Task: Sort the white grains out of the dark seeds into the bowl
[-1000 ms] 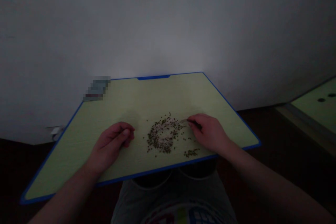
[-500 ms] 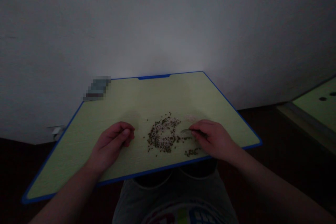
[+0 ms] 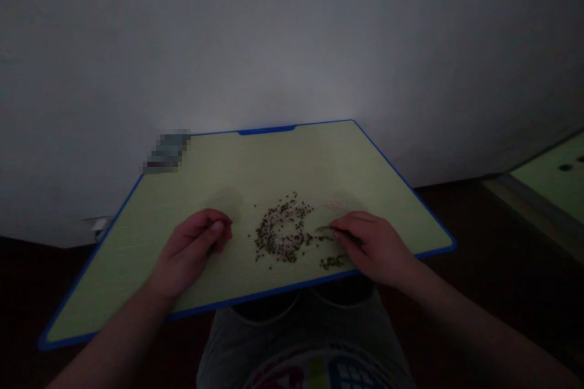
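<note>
My right hand [image 3: 371,246] is closed in a pinch round a small metal spoon [image 3: 323,230]; only its pale, curved end shows past the fingers. Left of that tip lies a loose ring of mixed grains [image 3: 283,249], dark bean-like ones among whitish ones. A thin patch of whitish grains [image 3: 335,203] is spread just beyond the right hand. Nearer the front edge, dark grains [image 3: 332,262] form a small group beside the same hand. My left hand [image 3: 196,246] rests loosely curled at the left of the mixed grains, apart from them, with no object visible in it.
The pale green tabletop [image 3: 274,164] has a blue rim and stands against a grey wall [image 3: 292,36]. A blurred flat item [image 3: 168,151] lies at its far left corner. A wall socket [image 3: 98,226] is at left, and another pale green surface [image 3: 554,176] at right.
The spoon's tip has shifted very slightly beside the ring of grains. Both hands keep almost the same place, and the whole view has tilted a little.
</note>
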Demonstrator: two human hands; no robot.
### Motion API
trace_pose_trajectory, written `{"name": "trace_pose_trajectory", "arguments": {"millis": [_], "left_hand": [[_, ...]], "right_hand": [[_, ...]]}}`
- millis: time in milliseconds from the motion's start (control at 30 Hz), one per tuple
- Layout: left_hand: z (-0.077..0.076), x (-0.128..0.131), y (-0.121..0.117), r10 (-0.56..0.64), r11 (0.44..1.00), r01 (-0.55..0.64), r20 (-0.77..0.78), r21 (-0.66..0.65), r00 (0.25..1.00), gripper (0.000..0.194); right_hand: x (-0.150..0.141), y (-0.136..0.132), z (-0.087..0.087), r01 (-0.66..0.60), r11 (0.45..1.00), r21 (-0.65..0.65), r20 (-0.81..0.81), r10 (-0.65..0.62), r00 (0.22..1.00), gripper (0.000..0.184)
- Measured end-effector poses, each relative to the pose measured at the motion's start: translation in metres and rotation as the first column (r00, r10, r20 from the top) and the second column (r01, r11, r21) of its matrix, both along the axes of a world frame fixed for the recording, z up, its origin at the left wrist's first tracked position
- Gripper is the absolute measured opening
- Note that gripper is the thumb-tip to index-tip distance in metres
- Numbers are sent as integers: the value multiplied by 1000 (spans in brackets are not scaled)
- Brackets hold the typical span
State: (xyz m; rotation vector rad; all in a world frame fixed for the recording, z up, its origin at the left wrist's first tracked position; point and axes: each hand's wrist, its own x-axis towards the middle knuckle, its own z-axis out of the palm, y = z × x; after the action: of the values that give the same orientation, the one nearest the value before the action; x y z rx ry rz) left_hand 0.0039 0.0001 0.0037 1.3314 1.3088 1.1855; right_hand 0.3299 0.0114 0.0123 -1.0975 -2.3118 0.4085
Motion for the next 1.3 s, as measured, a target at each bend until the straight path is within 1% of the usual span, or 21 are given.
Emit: {"name": "trace_pose_trajectory", "arguments": {"millis": [133, 267, 467, 700, 867, 1133, 1300], "left_hand": [[-1, -1, 0, -14, 1000, 14, -5, 7, 1000, 17], [-2, -1, 0, -7, 1000, 7, -4, 6, 1000, 15], [-2, -2, 1, -15, 1000, 16, -16, 15, 1000, 15], [-5, -5, 0, -17, 1000, 17, -2, -6, 1000, 16], [-3, -3, 0, -5, 1000, 5, 0, 2, 1000, 16], [-7, -4, 1, -26, 1000, 26, 34, 9, 999, 13], [-4, -3, 0, -40, 999, 39, 50, 19, 998, 13]], "right_hand": [[10, -1, 1, 36, 999, 5, 2, -36, 999, 19], [18, -4, 1, 26, 1000, 5, 7, -26, 1000, 19], [12, -4, 1, 10, 1000, 15, 11, -10, 1000, 19], [10, -4, 0, -27, 999, 29, -2, 28, 1000, 18], [7, 0, 1, -31, 999, 25, -6, 31, 999, 17], [10, 2, 3, -113, 993, 13, -11, 114, 993, 16], [12, 1, 1, -141, 990, 6, -23, 141, 990, 15]]}}
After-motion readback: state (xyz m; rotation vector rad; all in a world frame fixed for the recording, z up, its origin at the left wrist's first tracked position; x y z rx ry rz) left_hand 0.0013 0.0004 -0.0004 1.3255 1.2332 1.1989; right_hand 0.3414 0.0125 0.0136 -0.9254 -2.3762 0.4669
